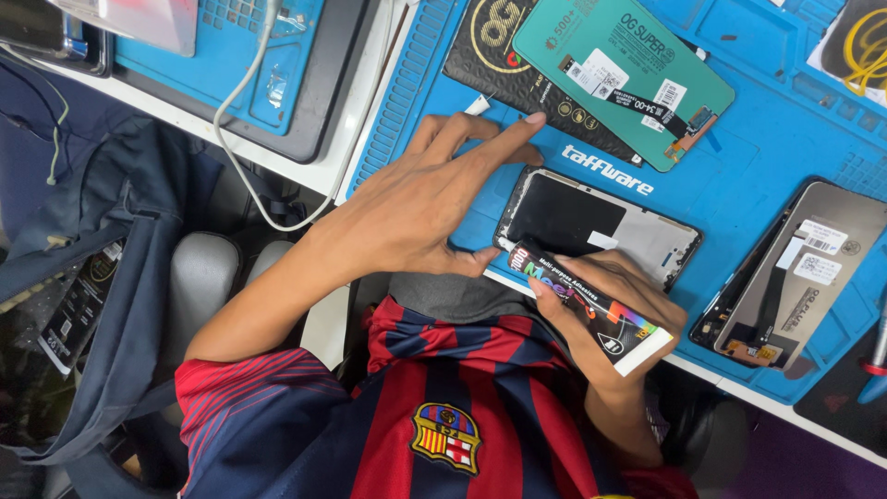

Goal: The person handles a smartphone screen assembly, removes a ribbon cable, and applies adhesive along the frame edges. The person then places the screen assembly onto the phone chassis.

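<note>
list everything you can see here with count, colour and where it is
phone frame: 1, black and grey, middle of the blue mat, under both hands
glue tube: 1, black with white end, in the right hand, tip at the frame's near corner
blue mat: 1, blue, on the white bench
teal screen pack: 1, teal, top centre, lying on a black pack
black pack: 1, black, top centre
display panel: 1, grey and black, right side of mat
white cable: 1, white, upper left
dark bag: 1, navy, left
left hand: 1, fingers spread, steadying the frame
right hand: 1, gripping the tube
</note>
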